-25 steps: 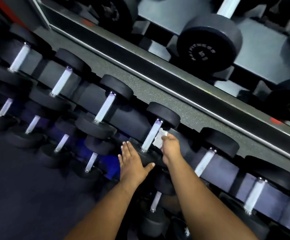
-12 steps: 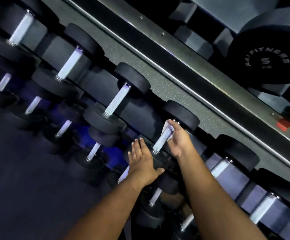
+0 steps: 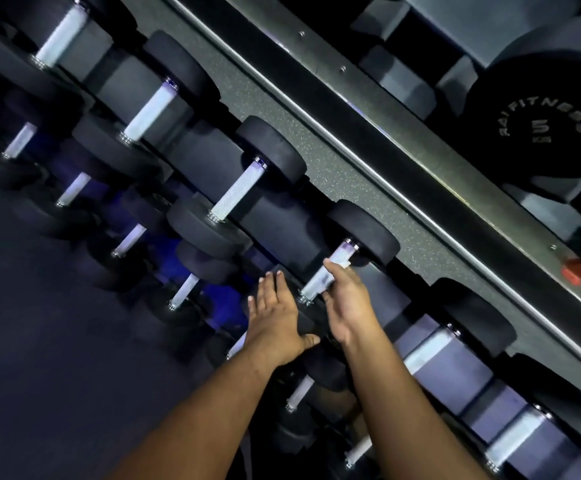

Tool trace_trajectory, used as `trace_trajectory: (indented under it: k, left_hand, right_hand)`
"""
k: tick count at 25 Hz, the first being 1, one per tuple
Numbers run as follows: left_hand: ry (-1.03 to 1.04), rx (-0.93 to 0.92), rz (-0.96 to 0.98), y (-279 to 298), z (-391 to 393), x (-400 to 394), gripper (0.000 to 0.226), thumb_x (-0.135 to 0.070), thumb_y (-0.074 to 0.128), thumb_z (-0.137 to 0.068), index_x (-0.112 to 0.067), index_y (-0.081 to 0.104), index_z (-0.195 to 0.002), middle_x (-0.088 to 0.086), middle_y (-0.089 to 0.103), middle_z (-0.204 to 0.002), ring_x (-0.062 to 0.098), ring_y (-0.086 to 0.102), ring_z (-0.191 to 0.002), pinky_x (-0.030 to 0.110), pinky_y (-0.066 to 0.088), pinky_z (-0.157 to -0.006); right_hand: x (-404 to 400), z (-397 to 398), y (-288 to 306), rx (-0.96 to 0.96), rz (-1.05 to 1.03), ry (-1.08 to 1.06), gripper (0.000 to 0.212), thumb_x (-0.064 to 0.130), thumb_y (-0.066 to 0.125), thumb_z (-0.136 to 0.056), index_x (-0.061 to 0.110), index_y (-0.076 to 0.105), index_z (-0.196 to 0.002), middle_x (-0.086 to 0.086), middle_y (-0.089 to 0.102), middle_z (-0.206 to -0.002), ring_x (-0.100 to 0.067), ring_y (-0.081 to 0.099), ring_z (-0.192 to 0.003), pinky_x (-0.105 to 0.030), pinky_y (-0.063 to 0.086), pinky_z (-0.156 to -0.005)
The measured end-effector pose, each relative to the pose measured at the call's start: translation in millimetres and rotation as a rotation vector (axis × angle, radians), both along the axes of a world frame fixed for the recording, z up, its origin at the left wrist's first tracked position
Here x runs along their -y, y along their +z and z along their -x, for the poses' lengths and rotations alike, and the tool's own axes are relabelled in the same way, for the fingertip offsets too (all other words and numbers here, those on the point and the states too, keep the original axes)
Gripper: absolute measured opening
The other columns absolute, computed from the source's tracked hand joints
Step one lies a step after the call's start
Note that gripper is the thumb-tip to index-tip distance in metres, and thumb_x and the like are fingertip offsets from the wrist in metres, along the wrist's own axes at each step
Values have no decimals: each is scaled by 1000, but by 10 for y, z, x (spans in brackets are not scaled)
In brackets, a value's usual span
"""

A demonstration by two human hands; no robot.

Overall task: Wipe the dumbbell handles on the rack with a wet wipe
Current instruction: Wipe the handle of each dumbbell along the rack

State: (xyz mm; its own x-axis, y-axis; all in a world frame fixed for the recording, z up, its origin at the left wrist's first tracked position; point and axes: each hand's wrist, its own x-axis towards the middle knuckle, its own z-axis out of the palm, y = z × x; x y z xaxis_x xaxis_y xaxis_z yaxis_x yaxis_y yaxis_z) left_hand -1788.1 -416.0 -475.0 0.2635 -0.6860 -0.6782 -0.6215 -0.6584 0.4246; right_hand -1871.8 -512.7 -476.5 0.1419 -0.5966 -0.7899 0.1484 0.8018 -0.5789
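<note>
1. Along the upper tier of the rack [image 3: 212, 157], black dumbbells lie side by side in a slanting row, each with a pale metal handle between two round rubber heads.
2. Both bare forearms reach up from the bottom of the view toward one dumbbell [image 3: 361, 230] near the middle of that row.
3. Its handle [image 3: 323, 275] runs from the near head up to the far head, and it shines under bluish light.
4. The right hand [image 3: 347, 303] is wrapped over the handle, thumb along one side and fingers [image 3: 334, 268] curled across the top.
5. A scrap of white wet wipe [image 3: 343, 262] peeks out just past the fingertips, pressed between the hand and the bar; most of it is hidden under the palm.
6. The left hand [image 3: 278, 317] lies flat and spread on the near rubber head [image 3: 311, 329] of the same dumbbell, fingers straight and holding nothing, thumb hooked toward the right wrist.
7. Just beside it to the left sits another dumbbell with a knurled handle [image 3: 237, 192], untouched by either hand.
8. A lower tier with smaller dumbbells [image 3: 126, 244] shows beneath, down by the dark floor [image 3: 39, 375].
9. Behind the rack runs a strip of speckled flooring [image 3: 351, 188], then a mirror whose metal frame [image 3: 386, 133] cuts across the view.
10. Reflected in it is a large weight head [image 3: 541, 126] marked with raised lettering and a "5".
</note>
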Motion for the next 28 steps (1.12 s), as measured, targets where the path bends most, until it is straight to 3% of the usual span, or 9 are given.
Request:
trace_trajectory:
  k: [3, 7, 11, 16, 19, 21, 23, 26, 28]
  left_hand:
    - [1, -1, 3, 20, 2, -29, 143, -57, 83, -73, -7, -23, -156, 13, -24, -166, 27, -21, -154, 49, -5, -125]
    - [2, -25, 1, -7, -31, -5, 143, -56, 83, -73, -10, -23, -156, 11, -27, -165, 26, -22, -153, 49, -8, -125]
    - [5, -7, -13, 6, -17, -20, 142, -57, 82, -73, -11, -24, -155, 10, -28, -165, 25, -23, -153, 52, -5, -125]
    - [3, -25, -24, 5, -19, -13, 142, -56, 83, -73, -12, -25, -155, 9, -29, -164, 25, -23, -153, 52, -6, -125]
    - [-6, -4, -26, 13, -28, -6, 142, -58, 81, -74, -11, -25, -155, 10, -29, -164, 25, -23, -153, 52, -5, -125]
    - [-9, -8, -34, -1, -22, -4, 142, -58, 81, -74, -11, -25, -155, 10, -28, -165, 25, -24, -153, 52, -6, -125]
    - [-3, -16, -31, 0, -26, -3, 142, -57, 82, -73, -11, -24, -156, 9, -28, -165, 24, -24, -153, 52, -6, -125]
    - [2, -33, -24, 19, -38, 9, 141, -55, 83, -73, -12, -24, -156, 8, -29, -165, 23, -25, -152, 53, -6, -125]
    - [-9, -33, -31, 19, -37, 5, 141, -55, 82, -74, -12, -24, -156, 8, -29, -165, 24, -25, -152, 53, -6, -125]
  right_hand:
    - [84, -1, -98, 15, -106, 81, 5, 14, 65, -93, 13, 60, -92, -2, 63, -73, -11, 63, -65, -26, 51, -66]
    - [453, 47, -137, 110, -83, -129, 16, 10, 57, -97, 14, 64, -83, 3, 67, -73, -8, 64, -71, -20, 51, -70]
    - [21, 113, -77, -19, 20, 276, 10, 4, 57, -96, 12, 62, -96, -3, 63, -77, -12, 62, -68, -24, 50, -66]
    - [302, 105, -187, -110, 120, -35, 16, 1, 52, -99, 3, 66, -108, -9, 71, -93, -16, 66, -83, -25, 52, -75]
    - [-237, 270, -186, -257, 162, 336, 22, 4, 49, -101, 8, 70, -104, -13, 75, -93, -22, 65, -83, -37, 51, -77]
    - [-273, 453, -120, -410, 370, 552, 22, 9, 52, -99, 13, 74, -101, -3, 76, -85, -10, 63, -74, -35, 50, -73]
    - [23, 557, -40, -622, 744, 647, 29, 9, 57, -96, 20, 72, -118, 4, 75, -93, -2, 62, -77, -30, 52, -77]
    - [411, 538, -77, -899, 1309, 1055, 57, -5, 50, -87, 11, 55, -141, -9, 62, -137, -18, 60, -123, -32, 49, -102]
    - [316, 491, -209, -1084, 1590, 1473, 61, 8, 40, -82, 5, 53, -141, -18, 55, -143, -33, 50, -135, -44, 43, -110]
